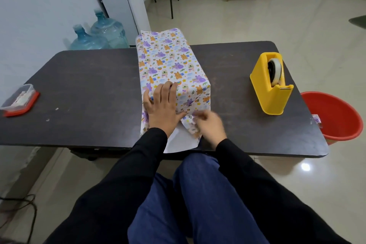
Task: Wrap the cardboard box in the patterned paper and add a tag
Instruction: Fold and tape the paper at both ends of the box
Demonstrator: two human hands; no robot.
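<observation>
Down near our lap, the white inside of the paper [178,142] hung a little over the near edge of the table [79,95]. Our right hand [210,127] was on a loose flap there with its fingers bent. It was blurry, so we could not tell if it pinched the flap. Our left hand [162,109] lay flat, fingers straight, and pressed the paper on the near end of the box [178,69]. The box sat in the middle of the table, all covered, with its long side going away from us. A yellow tape holder [271,93] stood well off to the right. A small tub [19,99] sat far left. A red bucket [336,117] was on the floor by the right end. Water bottles [99,35] stood behind the table.
</observation>
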